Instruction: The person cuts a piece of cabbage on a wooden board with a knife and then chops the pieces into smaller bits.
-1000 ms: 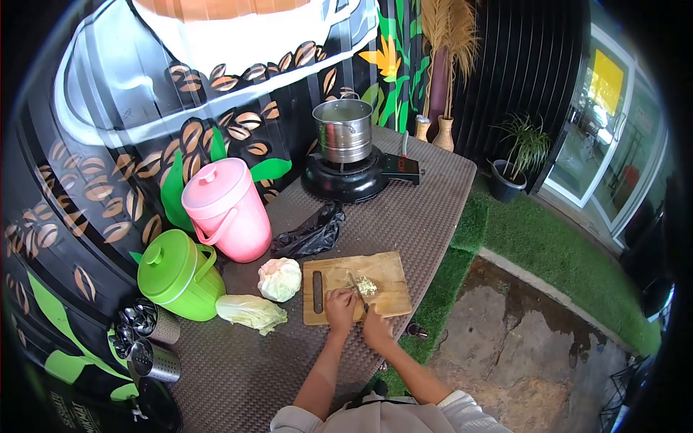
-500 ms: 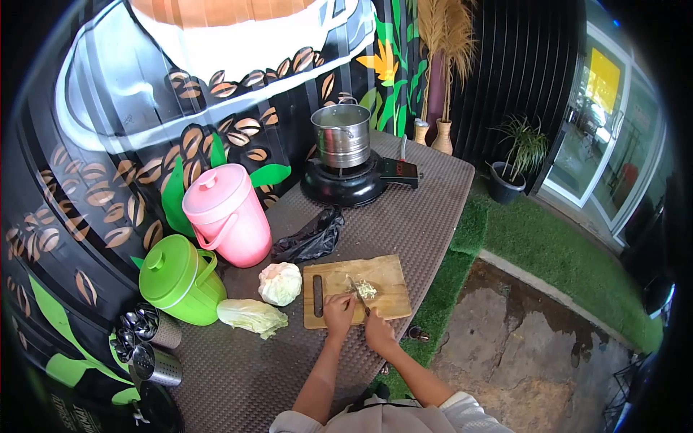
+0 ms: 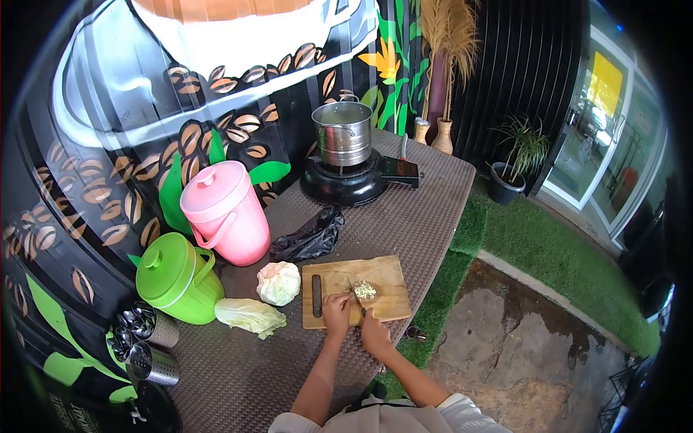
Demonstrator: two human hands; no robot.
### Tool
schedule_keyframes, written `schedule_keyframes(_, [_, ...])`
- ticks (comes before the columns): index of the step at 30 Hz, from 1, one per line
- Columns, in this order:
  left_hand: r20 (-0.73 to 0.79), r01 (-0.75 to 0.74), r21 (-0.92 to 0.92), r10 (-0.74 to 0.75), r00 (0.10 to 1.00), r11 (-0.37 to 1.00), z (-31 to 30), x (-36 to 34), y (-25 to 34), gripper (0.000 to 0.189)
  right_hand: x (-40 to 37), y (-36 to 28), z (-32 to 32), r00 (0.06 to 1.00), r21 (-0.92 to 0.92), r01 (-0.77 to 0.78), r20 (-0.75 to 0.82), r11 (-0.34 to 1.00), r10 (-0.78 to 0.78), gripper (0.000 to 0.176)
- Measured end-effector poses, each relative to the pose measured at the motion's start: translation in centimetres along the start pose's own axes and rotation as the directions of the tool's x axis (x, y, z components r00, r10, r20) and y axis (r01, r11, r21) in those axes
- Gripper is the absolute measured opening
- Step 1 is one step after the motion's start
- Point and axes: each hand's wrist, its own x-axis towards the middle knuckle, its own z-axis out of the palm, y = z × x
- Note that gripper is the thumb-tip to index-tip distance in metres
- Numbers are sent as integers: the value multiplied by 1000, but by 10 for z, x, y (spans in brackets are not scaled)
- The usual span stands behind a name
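Note:
On the wooden cutting board (image 3: 393, 278), a small heap of finely chopped pale pieces (image 3: 366, 291) lies right of the blade. My right hand (image 3: 375, 335) is closed around the handle of a knife (image 3: 354, 289), whose blade points away from me across the board. Close to the blade's left side, my left hand (image 3: 336, 313) rests on the board with bent fingers; what they hold, if anything, is hidden. To the left of the board sit a round pale cabbage (image 3: 279, 283) and an elongated napa cabbage (image 3: 250, 318).
A steel pot (image 3: 342, 137) stands on a black gas stove (image 3: 343, 184) at the back. A black plastic bag (image 3: 312, 237) lies behind the board. Pink jug (image 3: 229, 213), green jug (image 3: 184, 278) and metal cutlery holders (image 3: 154, 363) line the left side. The table's right edge (image 3: 446, 238) is near the board.
The knife's blade has shifted slightly left on the board, and both hands have moved slightly with it. The chopped heap stays beside the blade. The view has shifted a little.

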Motion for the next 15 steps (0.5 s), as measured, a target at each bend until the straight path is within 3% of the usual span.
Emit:
schedule_keyframes(3, [-23, -26, 26, 26, 999, 999, -1, -5, -4, 13, 14, 4, -10, 993, -49, 114, 49, 992, -111, 33])
schedule_keyframes(7, [0, 53, -85, -53, 999, 995, 0, -1, -5, 11, 15, 7, -24, 987, -28, 98, 130, 995, -94, 33])
schedule_keyframes(11, [87, 142, -48, -138, 987, 989, -1, 5, -7, 10, 3, 3, -8, 997, -76, 33, 69, 997, -28, 30])
schedule_keyframes(13, [58, 101, -34, -99, 993, 994, 1, 7, -5, 11, 7, 6, -2, 999, -90, 13, 50, 996, -9, 29])
schedule_keyframes(15, [30, 63, -12, -62, 998, 998, 2, 4, -6, 11, 16, 11, 0, 987, -100, 150, -49, 984, -155, 28])
